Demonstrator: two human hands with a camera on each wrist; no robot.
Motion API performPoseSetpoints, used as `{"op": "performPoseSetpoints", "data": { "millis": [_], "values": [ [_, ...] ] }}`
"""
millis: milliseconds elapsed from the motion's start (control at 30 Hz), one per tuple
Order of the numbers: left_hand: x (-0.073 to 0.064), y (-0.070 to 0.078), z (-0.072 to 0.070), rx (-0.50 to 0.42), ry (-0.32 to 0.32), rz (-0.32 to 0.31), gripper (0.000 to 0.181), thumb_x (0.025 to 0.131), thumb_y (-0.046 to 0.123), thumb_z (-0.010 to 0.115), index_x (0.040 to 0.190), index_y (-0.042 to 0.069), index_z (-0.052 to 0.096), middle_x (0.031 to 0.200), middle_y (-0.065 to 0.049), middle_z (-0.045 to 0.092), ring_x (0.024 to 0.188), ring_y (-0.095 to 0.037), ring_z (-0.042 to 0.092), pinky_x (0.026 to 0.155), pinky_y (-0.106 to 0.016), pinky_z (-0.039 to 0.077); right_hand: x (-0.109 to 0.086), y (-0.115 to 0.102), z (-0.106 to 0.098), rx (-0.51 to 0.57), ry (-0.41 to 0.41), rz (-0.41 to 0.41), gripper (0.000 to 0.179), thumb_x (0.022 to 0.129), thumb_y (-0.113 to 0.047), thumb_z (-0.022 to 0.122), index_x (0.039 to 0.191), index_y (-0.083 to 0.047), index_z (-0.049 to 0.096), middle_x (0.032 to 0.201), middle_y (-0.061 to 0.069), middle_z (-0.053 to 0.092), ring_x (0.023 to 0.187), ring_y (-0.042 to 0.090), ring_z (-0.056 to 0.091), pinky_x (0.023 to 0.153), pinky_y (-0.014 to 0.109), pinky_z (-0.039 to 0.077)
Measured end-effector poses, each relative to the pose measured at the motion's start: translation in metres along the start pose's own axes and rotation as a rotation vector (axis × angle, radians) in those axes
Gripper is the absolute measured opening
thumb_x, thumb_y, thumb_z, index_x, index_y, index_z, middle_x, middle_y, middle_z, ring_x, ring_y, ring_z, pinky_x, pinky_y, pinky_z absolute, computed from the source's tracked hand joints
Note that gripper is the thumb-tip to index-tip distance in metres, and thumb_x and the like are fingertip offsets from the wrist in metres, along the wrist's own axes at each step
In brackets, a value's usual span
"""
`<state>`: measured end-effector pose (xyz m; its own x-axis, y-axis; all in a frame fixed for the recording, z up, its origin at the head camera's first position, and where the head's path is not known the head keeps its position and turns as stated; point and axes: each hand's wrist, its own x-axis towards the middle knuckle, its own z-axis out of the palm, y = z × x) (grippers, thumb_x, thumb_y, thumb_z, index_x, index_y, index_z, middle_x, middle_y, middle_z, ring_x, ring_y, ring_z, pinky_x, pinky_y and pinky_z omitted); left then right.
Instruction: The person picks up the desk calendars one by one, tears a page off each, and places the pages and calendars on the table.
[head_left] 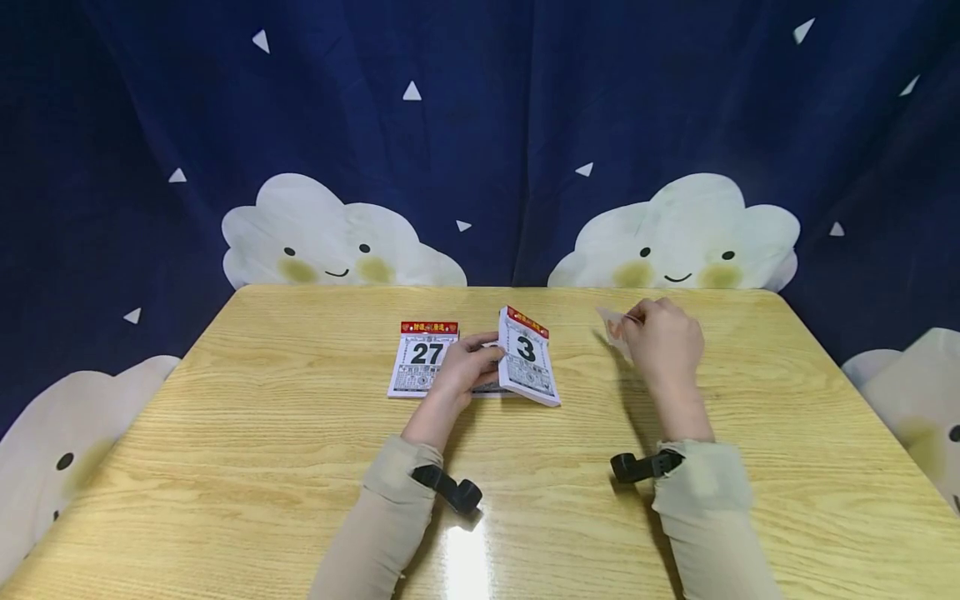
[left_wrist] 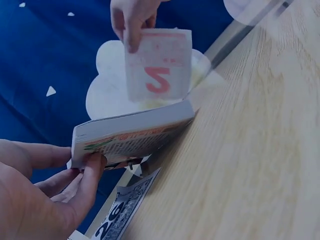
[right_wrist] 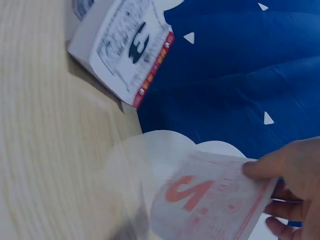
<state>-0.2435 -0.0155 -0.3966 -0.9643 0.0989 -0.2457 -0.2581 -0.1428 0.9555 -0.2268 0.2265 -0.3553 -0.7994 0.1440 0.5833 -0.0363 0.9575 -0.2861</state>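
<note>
My left hand grips the left edge of a thick tear-off calendar, thumb on one face and fingers on the other. The pad stands tilted on the table, its front page printed with a black 3 under a red header. To the right, my right hand pinches a thin calendar sheet by its edge, held in the air apart from the pad. A red 2 shows on that sheet. Left of the left hand lies a calendar page reading 27, partly covered by the hand. A page reading 26 appears below the pad in the left wrist view.
The wooden table reaches back to a dark blue curtain with white clouds and triangles. Black wrist cameras are strapped over both sleeves.
</note>
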Motion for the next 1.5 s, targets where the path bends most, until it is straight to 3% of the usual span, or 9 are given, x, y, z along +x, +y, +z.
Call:
{"op": "performPoseSetpoints", "data": {
  "millis": [133, 267, 400, 733, 1000, 1133, 1267, 1500],
  "values": [
    [-0.001, -0.001, 0.002, 0.034, -0.035, -0.008, 0.041, 0.081, 0.0, 0.059, 0.121, 0.0, 0.054, 0.083, -0.004, 0.057, 0.061, -0.007, 0.059, 0.062, -0.023, 0.054, -0.002, -0.003, 0.002, -0.026, -0.226, -0.021, 0.016, 0.084, -0.018, 0.058, 0.08, -0.005, 0.068, 0.075, 0.013, 0.063, 0.059, 0.03, 0.057, 0.053, 0.044, 0.043],
    [-0.003, -0.001, 0.004, 0.052, -0.054, -0.018, 0.041, 0.081, -0.001, 0.059, 0.122, -0.002, 0.053, 0.083, -0.005, 0.057, 0.061, -0.008, 0.058, 0.063, -0.024, 0.054, -0.001, -0.004, 0.002, -0.038, -0.48, 0.015, 0.016, 0.085, -0.023, 0.058, 0.082, -0.009, 0.065, 0.079, 0.009, 0.064, 0.063, 0.025, 0.056, 0.05, 0.039, 0.041],
    [-0.003, -0.001, 0.004, 0.066, -0.061, -0.033, 0.041, 0.081, -0.003, 0.059, 0.121, -0.004, 0.052, 0.083, -0.006, 0.057, 0.062, -0.01, 0.057, 0.066, -0.026, 0.055, -0.002, -0.005, 0.003, -0.059, -0.627, 0.028, 0.015, 0.085, -0.023, 0.056, 0.08, -0.01, 0.062, 0.078, 0.008, 0.061, 0.063, 0.022, 0.053, 0.048, 0.034, 0.039],
    [-0.003, -0.005, 0.006, 0.068, -0.077, -0.085, 0.041, 0.081, -0.004, 0.058, 0.122, -0.005, 0.051, 0.081, -0.01, 0.059, 0.063, -0.011, 0.058, 0.075, -0.031, 0.054, -0.005, -0.004, 0.015, -0.033, -0.765, 0.013, 0.019, 0.079, -0.03, 0.063, 0.075, -0.011, 0.058, 0.075, 0.005, 0.057, 0.067, 0.022, 0.05, 0.053, 0.034, 0.037],
    [-0.005, -0.006, 0.007, 0.115, -0.118, -0.083, 0.04, 0.084, 0.0, 0.057, 0.123, -0.005, 0.05, 0.107, -0.023, 0.059, 0.081, -0.02, 0.063, 0.082, -0.035, 0.052, -0.006, -0.001, 0.025, 0.026, -0.858, 0.001, 0.027, 0.071, -0.026, 0.071, 0.085, -0.007, 0.059, 0.08, 0.006, 0.056, 0.071, 0.021, 0.049, 0.058, 0.032, 0.039],
    [-0.005, -0.006, 0.008, 0.129, -0.136, -0.086, 0.039, 0.085, 0.001, 0.056, 0.123, -0.006, 0.05, 0.113, -0.024, 0.056, 0.09, -0.026, 0.062, 0.084, -0.035, 0.051, -0.007, 0.001, 0.027, 0.061, -0.859, -0.028, 0.032, 0.07, -0.028, 0.073, 0.087, -0.005, 0.06, 0.081, 0.006, 0.055, 0.072, 0.02, 0.049, 0.058, 0.031, 0.039],
    [-0.005, -0.006, 0.01, 0.137, -0.145, -0.086, 0.037, 0.086, 0.001, 0.056, 0.122, -0.006, 0.051, 0.115, -0.023, 0.055, 0.092, -0.027, 0.061, 0.084, -0.035, 0.051, -0.006, 0.004, 0.025, 0.106, -0.873, -0.065, 0.027, 0.071, -0.024, 0.072, 0.085, -0.005, 0.06, 0.075, 0.005, 0.055, 0.069, 0.019, 0.048, 0.058, 0.029, 0.038],
    [-0.007, -0.006, 0.013, 0.172, -0.162, -0.081, 0.034, 0.085, 0.002, 0.057, 0.118, -0.008, 0.053, 0.116, -0.021, 0.054, 0.095, -0.025, 0.059, 0.084, -0.033, 0.051, -0.006, 0.007, 0.024, 0.12, -0.905, -0.035, 0.012, 0.074, -0.015, 0.068, 0.08, -0.007, 0.062, 0.071, 0.002, 0.056, 0.065, 0.017, 0.048, 0.056, 0.027, 0.037]
  ]
}}
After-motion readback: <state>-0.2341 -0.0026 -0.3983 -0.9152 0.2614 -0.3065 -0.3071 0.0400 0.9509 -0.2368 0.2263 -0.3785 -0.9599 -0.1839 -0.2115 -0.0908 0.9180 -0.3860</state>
